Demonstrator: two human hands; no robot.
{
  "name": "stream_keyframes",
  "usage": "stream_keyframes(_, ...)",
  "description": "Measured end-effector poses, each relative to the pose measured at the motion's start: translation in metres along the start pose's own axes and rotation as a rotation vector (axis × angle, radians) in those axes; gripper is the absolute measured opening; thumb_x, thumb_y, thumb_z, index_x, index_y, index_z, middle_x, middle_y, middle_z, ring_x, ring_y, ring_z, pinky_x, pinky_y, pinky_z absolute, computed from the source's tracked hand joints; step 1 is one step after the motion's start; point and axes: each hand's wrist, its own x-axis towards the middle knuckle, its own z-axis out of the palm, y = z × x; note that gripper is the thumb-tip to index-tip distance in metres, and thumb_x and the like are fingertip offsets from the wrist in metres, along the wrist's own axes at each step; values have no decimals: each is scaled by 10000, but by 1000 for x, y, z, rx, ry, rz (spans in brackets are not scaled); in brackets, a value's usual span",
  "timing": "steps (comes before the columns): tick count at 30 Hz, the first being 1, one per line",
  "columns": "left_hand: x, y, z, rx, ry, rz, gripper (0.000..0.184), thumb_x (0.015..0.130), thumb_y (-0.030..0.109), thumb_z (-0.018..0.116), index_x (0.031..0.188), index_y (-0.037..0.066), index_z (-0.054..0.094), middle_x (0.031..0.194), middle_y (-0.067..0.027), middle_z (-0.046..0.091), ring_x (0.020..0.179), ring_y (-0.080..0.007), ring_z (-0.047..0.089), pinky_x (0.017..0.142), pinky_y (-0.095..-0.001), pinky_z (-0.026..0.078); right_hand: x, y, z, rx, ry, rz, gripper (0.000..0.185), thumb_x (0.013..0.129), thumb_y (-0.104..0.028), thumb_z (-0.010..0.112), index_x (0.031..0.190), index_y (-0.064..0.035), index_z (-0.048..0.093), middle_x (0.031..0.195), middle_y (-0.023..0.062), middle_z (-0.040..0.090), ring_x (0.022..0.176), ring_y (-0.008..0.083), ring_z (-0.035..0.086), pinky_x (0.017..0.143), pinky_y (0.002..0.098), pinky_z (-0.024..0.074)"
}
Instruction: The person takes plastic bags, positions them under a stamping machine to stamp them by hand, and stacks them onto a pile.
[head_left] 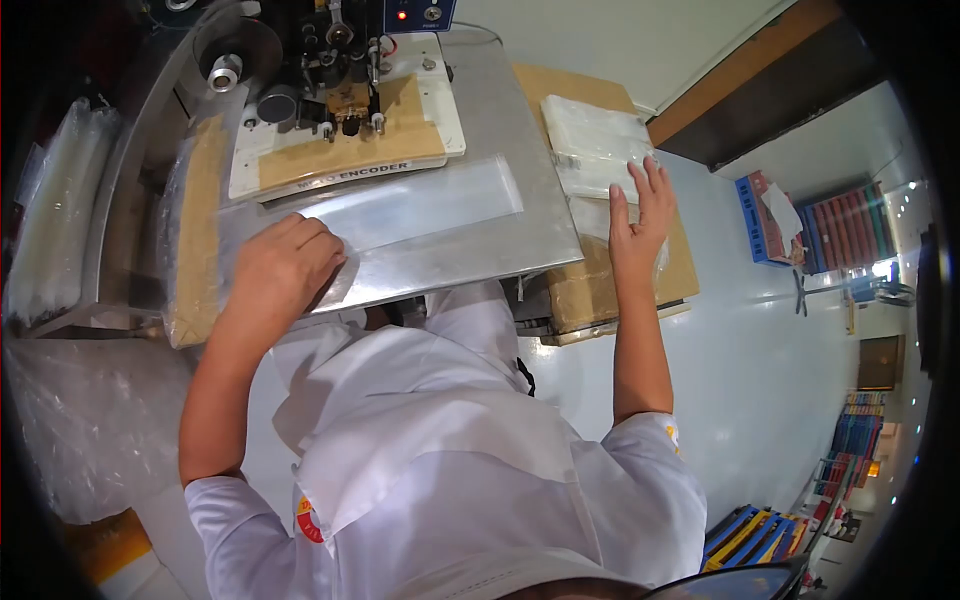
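Note:
My left hand (288,262) rests on the metal table (450,250) with its fingers curled in. It touches the left end of a flat, clear plastic bag (430,205); the fingertips are hidden, so I cannot tell what they pinch. Just behind the bag stands a coding machine (345,130) with "MOTO ENCODER" on its front edge. My right hand (642,210) is off to the right, fingers spread and nothing held. It is over or beside a stack of clear plastic bags (595,150) on a cardboard-covered surface (675,255).
A control box (418,14) with a lit red light stands behind the machine. More plastic bags (65,210) are piled at the far left, above a large clear plastic sack (95,430). Crates (770,220) stand on the floor at right. The table's front edge is close to my lap.

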Motion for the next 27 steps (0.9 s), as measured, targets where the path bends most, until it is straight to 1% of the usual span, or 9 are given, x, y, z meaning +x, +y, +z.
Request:
stream_keyframes(3, 2, 3, -5, -7, -17, -3, 127, 761, 74, 759, 876, 70, 705, 837, -42, 642, 814, -261, 628, 716, -380, 527, 32, -98, -35, 585, -142, 81, 431, 872, -110, 744, 1289, -61, 643, 1333, 122, 644, 1233, 330, 588, 1034, 459, 456)
stream_keyframes(7, 11, 17, -24, 74, -39, -3, 159, 768, 83, 778, 907, 62, 704, 875, -63, 656, 820, -264, 640, 739, -353, 518, 35, -197, -11, 638, -316, -395, 451, 809, -221, 795, 1218, -79, 668, 1083, 93, 704, 1021, 288, 667, 964, 440, 477)
stream_keyframes(10, 11, 42, -50, -99, 198, -97, 144, 814, 91, 774, 916, 33, 690, 880, -80, 654, 785, -241, 624, 717, -328, 492, 27, -213, 7, 640, -496, -401, 276, 845, -160, 772, 1090, -41, 727, 947, 94, 728, 903, 279, 690, 840, 406, 528)
stream_keyframes(14, -13, 32, -73, -468, 437, -287, 100, 852, 77, 762, 876, 18, 686, 815, -71, 643, 705, -222, 581, 643, -328, 460, 45, -231, -31, 877, -327, -279, 107, 883, -128, 723, 970, -68, 742, 821, 64, 707, 718, 263, 670, 654, 380, 526)
stream_keyframes(17, -17, 47, -84, -466, 384, -375, 88, 859, 79, 758, 875, 21, 694, 769, -72, 631, 672, -200, 581, 604, -317, 438, 48, -233, -50, 811, -408, -268, 89, 884, -114, 716, 969, -93, 732, 789, 60, 681, 684, 255, 660, 576, 363, 512)
stream_keyframes(20, -4, 68, -75, -273, 100, 211, 111, 863, 107, 761, 829, 30, 689, 714, -64, 600, 634, -202, 572, 571, -325, 422, 34, -233, -46, 681, -461, -282, 100, 876, -110, 719, 976, -103, 723, 754, 48, 653, 671, 241, 652, 557, 357, 505)
stream_keyframes(23, -1, 45, -60, -459, 269, 126, 158, 849, 141, 771, 765, 52, 671, 635, -52, 522, 572, -222, 514, 535, -342, 383, 30, -229, -51, 728, -505, -371, 119, 866, -103, 723, 984, -97, 713, 752, 43, 645, 656, 236, 636, 544, 352, 500)
stream_keyframes(24, -5, 43, -68, -439, 245, -297, 176, 837, 168, 778, 743, 64, 670, 611, -53, 504, 564, -258, 501, 524, -376, 376, 27, -227, -52, 790, -442, -377, 125, 863, -95, 721, 987, -93, 711, 764, 44, 653, 655, 237, 632, 545, 351, 501)
stream_keyframes(27, -5, 46, -69, -369, 247, -26, 195, 850, 180, 766, 744, 50, 668, 612, -61, 499, 558, -265, 489, 528, -379, 377, 29, -223, -51, 808, -445, -338, 115, 879, -67, 702, 993, -76, 709, 800, 66, 674, 647, 232, 627, 559, 336, 503)
